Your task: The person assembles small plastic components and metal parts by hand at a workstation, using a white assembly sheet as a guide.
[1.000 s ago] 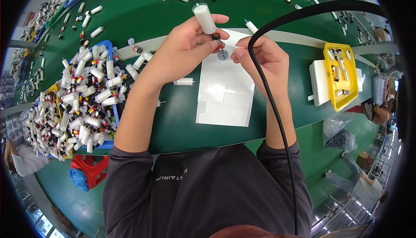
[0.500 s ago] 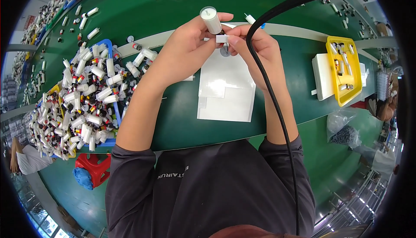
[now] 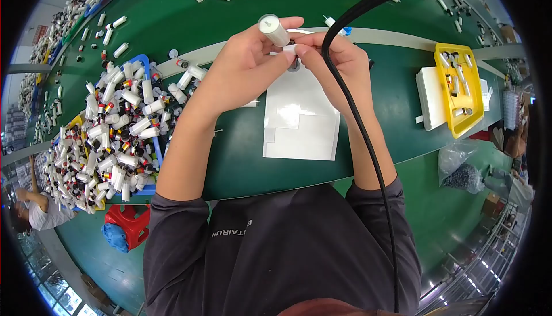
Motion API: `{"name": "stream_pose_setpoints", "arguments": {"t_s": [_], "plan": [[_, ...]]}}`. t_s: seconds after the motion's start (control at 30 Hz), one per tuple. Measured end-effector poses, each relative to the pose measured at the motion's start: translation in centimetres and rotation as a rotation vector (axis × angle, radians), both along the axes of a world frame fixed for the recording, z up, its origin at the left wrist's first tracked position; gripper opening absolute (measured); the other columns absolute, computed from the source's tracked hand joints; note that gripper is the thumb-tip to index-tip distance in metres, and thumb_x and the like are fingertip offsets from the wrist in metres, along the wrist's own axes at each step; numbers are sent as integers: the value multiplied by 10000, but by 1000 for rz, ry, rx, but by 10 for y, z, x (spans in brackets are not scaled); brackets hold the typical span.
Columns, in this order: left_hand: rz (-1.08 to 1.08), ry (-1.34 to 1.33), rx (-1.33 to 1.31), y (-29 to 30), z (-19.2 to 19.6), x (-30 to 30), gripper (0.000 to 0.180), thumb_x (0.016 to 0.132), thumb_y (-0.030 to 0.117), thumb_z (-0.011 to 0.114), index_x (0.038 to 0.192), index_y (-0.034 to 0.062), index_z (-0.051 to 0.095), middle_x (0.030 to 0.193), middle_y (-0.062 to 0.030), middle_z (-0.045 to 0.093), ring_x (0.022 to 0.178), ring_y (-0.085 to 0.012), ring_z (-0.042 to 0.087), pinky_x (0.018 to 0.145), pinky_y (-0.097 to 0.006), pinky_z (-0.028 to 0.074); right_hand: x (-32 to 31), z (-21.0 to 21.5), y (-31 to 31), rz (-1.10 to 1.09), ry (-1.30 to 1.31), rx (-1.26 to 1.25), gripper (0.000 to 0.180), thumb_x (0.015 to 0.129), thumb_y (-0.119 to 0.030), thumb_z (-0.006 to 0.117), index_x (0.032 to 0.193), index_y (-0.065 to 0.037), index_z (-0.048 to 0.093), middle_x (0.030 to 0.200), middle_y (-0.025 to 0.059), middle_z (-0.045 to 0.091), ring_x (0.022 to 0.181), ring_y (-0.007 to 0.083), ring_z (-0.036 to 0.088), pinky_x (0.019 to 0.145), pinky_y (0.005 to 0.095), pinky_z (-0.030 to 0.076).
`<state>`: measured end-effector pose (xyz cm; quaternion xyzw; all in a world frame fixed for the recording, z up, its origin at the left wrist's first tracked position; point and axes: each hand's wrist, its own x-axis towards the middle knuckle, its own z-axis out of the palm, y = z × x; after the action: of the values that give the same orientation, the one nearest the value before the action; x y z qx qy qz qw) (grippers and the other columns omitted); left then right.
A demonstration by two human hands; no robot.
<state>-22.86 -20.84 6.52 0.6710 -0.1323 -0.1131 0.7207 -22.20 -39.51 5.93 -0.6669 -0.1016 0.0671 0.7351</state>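
My left hand is closed round a white cylinder part with a clear rim and a dark lower end, held tilted above the bench. A small white label-like strip lies against the part's lower end, with both thumbs at it. My right hand is closed, its thumb and index finger pinching at the strip. Just below the fingertips shows a greyish round piece, partly hidden; I cannot tell how it joins on. Beneath the hands lies a glossy white sheet on the green bench.
On the left a blue bin is heaped with similar white parts. A yellow tray with a few parts sits at right by a white stack. A black cable crosses before my right arm. Loose parts dot the green surface beyond.
The white strip, which stuck out flat between my fingers, is now mostly covered by the thumbs against the part's lower end. The cylinder has shifted slightly left. Both hands keep their hold.
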Motion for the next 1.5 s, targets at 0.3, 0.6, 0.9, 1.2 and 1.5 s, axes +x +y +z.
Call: {"name": "stream_pose_setpoints", "arguments": {"t_s": [0.3, 0.6, 0.9, 1.2, 1.5], "plan": [[-95, -151, -168, 2, 9, -11, 466, 939, -56, 606, 1400, -34, 544, 1266, -142, 690, 1125, -166, 644, 979, -322, 524, 4, -6, -13, 140, 161, 206, 338, 923, -67, 699, 1224, -23, 553, 1017, 28, 644, 899, 95, 631, 793, 244, 516], [381, -222, 891, 114, 9, 56, 410, 854, 94, 756, 1250, 35, 665, 1037, -143, 756, 928, -189, 736, 807, -315, 588, 6, -21, -27, 55, 151, 74, 163, 924, -67, 691, 1065, -34, 615, 878, -25, 599, 843, 56, 563, 774, 208, 434], [561, 77, 1341, 236, -65, 191, 696, 837, 459, 711, 1390, 66, 556, 1325, -212, 623, 1218, -376, 605, 1025, -448, 496, -6, -38, -20, -35, -155, -360, 125, 872, -61, 752, 918, -5, 650, 801, 14, 615, 692, 81, 529, 652, 236, 448], [801, -352, 1349, 233, -122, 228, 292, 906, 162, 630, 1170, 40, 659, 1046, -289, 654, 1017, -468, 637, 887, -513, 541, -5, -45, -17, -100, -430, -392, 101, 849, -25, 743, 857, 13, 650, 760, 63, 625, 667, 118, 568, 615, 245, 454], [54, -20, 1486, 205, 32, 77, 353, 874, 185, 664, 1199, 49, 671, 1100, -227, 677, 1014, -391, 658, 891, -447, 524, -11, -24, -28, -63, -417, -515, 97, 818, -14, 753, 850, 1, 662, 784, 76, 633, 586, 127, 549, 544, 250, 448]]}}
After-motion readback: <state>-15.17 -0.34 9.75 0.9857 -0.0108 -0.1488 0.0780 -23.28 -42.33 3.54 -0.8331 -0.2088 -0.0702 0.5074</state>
